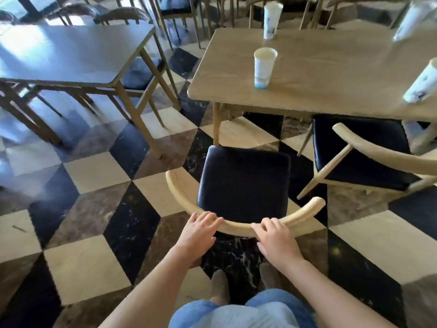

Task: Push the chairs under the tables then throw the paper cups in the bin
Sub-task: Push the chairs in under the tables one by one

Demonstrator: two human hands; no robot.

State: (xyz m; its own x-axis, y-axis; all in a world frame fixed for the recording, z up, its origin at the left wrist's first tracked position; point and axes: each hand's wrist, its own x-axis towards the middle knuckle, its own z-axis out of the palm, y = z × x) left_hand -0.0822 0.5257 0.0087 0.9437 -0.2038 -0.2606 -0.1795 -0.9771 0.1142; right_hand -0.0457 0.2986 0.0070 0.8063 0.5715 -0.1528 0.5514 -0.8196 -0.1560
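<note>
Left hand (201,227) laid on the curved wooden backrest (238,227) of the near chair (243,183), fingers relaxed and draped over the rail, not clenched. Right hand (275,240) beside it on the same rail, fingers hooked over the top, thumb side toward the seat. Both palms behind the backrest, judged a stance for shoving forward rather than lifting.

Beyond the backrest, the black seat cushion, its front edge just short of the wooden worktop (331,74); seat not yet under it. Worktop leg (216,124) just left of the seat's front corner: a snag risk if steered left. Right of the near chair, a second chair (361,150) angled, partly tucked in, with bare floor between the two.

Past the worktop's near edge, a paper cup (264,67) upright; farther back, another cup (272,20). At the worktop's right end, two more cups (423,84), blurred. No bin in view.
</note>
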